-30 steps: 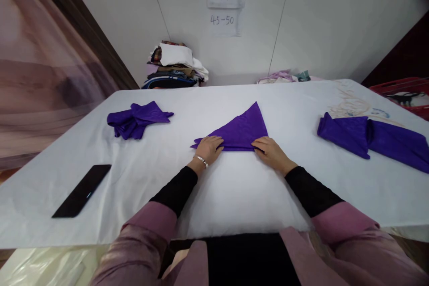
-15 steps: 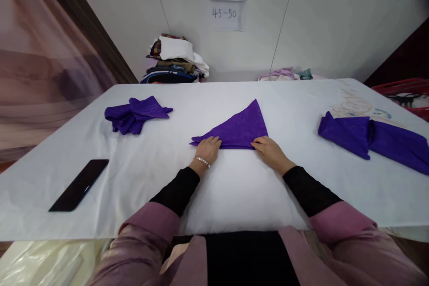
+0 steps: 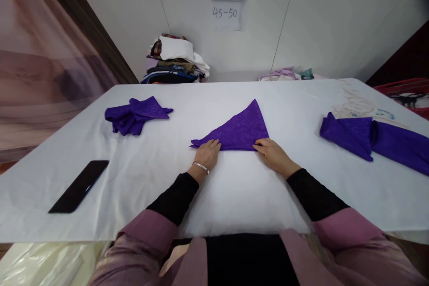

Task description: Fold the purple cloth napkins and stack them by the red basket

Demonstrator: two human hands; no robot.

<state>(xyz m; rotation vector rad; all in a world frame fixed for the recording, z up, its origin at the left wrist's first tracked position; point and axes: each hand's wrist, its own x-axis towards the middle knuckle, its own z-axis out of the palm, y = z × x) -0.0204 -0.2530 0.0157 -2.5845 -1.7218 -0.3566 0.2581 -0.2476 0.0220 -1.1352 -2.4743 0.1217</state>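
Observation:
A purple cloth napkin (image 3: 240, 128) folded into a triangle lies in the middle of the white table (image 3: 234, 187), its tip pointing away from me. My left hand (image 3: 208, 153), with a silver bracelet at the wrist, rests fingers flat on the napkin's near left edge. My right hand (image 3: 273, 154) lies flat on the near right corner. Neither hand grips the cloth; both press it against the table.
A crumpled purple napkin (image 3: 136, 114) lies at the left. Folded purple napkins (image 3: 372, 139) lie at the right. A black phone (image 3: 79, 186) sits near the left front edge. Stacked clothes (image 3: 176, 65) lie behind the table against the wall. A red crate (image 3: 407, 91) stands far right.
My hands have stayed on the napkin's near edge, shifting only slightly. The view dipped a little after the first frame.

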